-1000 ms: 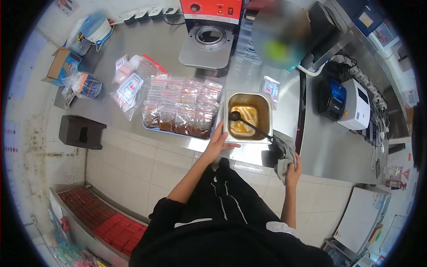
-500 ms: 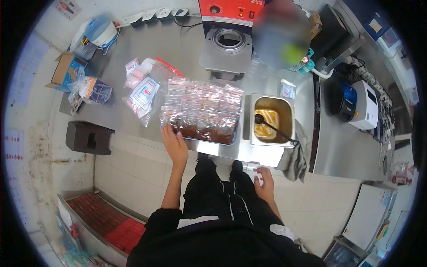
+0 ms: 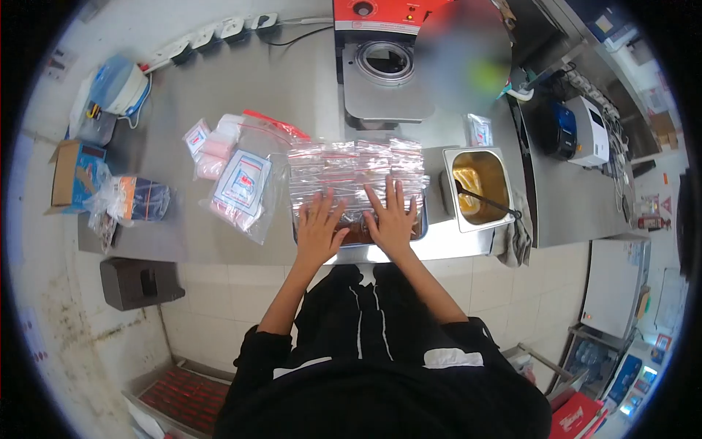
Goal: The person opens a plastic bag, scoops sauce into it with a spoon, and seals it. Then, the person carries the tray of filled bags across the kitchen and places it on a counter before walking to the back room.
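Several clear zip bags [image 3: 338,159] with red seal lines lie in overlapping rows on a blue-rimmed tray [image 3: 426,228] at the table's front edge. Dark brown contents show in the row nearest me. My left hand [image 3: 319,228] rests flat on the left part of these bags, fingers spread. Beside it, my right hand [image 3: 392,223] lies on the right part, its fingers also stretched out. Neither hand grips anything. My hands cover some of the front bags.
Left of the tray lies a large clear bag of packed small bags [image 3: 241,186]. A steel container [image 3: 488,223] with yellow-brown contents and a black ladle [image 3: 486,197] stands right, a grey cloth [image 3: 518,238] hanging below. Behind is a red-topped sealing machine [image 3: 387,91].
My right hand has come up from beside my leg onto the bags. My left hand has moved from the tray's left edge onto them. The view has shifted.
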Available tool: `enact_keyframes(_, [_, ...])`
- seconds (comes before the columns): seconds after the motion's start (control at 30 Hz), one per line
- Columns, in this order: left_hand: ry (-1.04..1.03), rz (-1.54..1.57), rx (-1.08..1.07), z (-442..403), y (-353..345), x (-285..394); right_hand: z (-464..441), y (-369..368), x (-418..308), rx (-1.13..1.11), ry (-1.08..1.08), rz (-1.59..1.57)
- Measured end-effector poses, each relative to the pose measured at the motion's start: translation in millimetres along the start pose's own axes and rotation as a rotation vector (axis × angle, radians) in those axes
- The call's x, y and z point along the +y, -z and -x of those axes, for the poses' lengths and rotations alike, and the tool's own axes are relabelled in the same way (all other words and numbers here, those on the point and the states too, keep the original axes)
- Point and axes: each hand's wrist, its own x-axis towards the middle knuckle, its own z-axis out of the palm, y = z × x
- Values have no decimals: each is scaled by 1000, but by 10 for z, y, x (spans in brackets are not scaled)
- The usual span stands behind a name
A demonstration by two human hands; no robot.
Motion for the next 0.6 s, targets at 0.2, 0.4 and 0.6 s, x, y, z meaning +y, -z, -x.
enact_keyframes(0.2, [-122,41,-199,-100,38,-85,36,183,166,-34,-32,-58])
enact_keyframes(0.4, [575,421,433,8,3,-377,186,37,581,253,-419,-343])
enact_keyframes(0.6, [824,671,296,-92,-74,-712,-179,40,698,47,-594,-351])
